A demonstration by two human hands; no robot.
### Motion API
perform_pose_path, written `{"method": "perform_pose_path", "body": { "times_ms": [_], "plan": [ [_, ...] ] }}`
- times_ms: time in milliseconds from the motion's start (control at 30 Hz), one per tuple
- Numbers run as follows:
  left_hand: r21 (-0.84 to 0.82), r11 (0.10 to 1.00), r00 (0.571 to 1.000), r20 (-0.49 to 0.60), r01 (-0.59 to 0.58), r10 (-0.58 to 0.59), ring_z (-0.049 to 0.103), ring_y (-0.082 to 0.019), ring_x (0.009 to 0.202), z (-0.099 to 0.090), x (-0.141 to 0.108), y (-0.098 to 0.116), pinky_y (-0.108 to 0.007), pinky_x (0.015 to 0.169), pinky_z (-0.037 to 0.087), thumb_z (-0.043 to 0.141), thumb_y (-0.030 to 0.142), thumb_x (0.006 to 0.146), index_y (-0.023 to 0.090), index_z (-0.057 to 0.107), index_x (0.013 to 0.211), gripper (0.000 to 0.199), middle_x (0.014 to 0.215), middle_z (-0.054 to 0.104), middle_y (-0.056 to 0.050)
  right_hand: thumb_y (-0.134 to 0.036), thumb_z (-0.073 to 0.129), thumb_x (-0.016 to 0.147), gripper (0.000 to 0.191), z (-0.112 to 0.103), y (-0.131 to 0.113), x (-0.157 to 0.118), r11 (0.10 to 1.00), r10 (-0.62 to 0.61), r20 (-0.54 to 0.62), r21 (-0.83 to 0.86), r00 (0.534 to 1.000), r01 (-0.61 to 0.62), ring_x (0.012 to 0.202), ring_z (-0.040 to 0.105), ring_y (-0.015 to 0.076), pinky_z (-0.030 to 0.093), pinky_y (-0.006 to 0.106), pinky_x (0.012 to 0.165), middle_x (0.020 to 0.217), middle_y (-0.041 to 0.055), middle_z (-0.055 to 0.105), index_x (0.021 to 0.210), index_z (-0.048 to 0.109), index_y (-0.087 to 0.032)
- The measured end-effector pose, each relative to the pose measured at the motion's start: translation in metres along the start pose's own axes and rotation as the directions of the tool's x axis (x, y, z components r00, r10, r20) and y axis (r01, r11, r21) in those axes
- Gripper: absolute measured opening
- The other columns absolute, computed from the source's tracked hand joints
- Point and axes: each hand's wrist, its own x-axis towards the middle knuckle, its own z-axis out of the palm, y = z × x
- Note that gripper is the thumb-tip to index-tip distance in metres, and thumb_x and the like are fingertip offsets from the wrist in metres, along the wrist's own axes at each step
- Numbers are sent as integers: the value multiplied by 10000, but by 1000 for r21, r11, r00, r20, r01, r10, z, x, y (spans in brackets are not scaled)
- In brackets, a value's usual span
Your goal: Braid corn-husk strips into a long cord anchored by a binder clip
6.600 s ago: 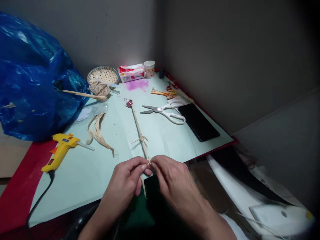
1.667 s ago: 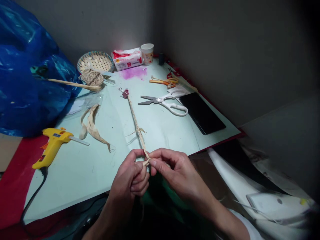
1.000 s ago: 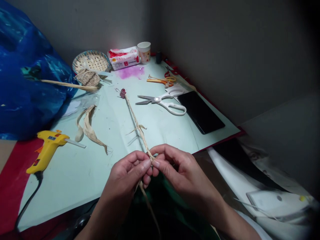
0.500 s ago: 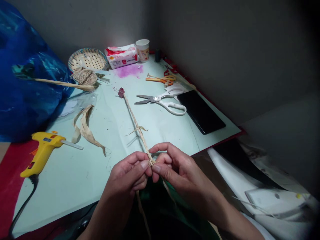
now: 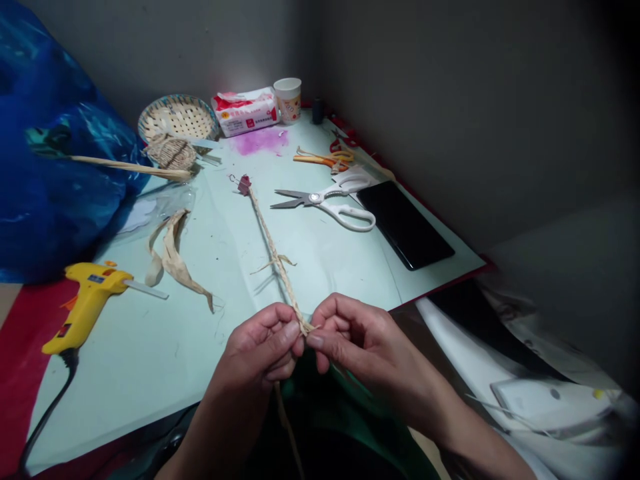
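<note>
A thin braid of pale dried husk (image 5: pixel 273 250) stretches from a dark red binder clip (image 5: pixel 244 185) on the table to my fingers near the front edge. My left hand (image 5: pixel 267 343) pinches the braid's near end between thumb and forefinger. On the other side of it, my right hand (image 5: pixel 350 333) pinches a strand that spreads from the same end. One loose strand (image 5: pixel 287 427) hangs below my left hand. Small stray fibres stick out sideways halfway along the braid.
White-handled scissors (image 5: pixel 323 200) and a black phone (image 5: pixel 406 223) lie to the right. On the left are a yellow glue gun (image 5: pixel 90 307), loose husk strips (image 5: pixel 175 257) and a blue plastic bag (image 5: pixel 60 153). A woven basket (image 5: pixel 177 117), tissue pack (image 5: pixel 246 112) and paper cup (image 5: pixel 288 100) stand behind.
My right hand has shifted slightly right and down, drawing its strand away from the braid; its forefinger has curled in. My left hand stays on the braid's end.
</note>
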Motion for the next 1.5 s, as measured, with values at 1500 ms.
{"method": "perform_pose_path", "body": {
  "times_ms": [1500],
  "plan": [
    [-47,973,966,-140,-225,216,265,7,403,14,-8,-15,-142,399,159,723,237,751,126,611,716,161,556,580,27,-79,514,904,180,16,33,-19,594,-722,-105,-601,684,535,669,593,135,443,303,686,779,14,685,974,633,-194]
  ]
}}
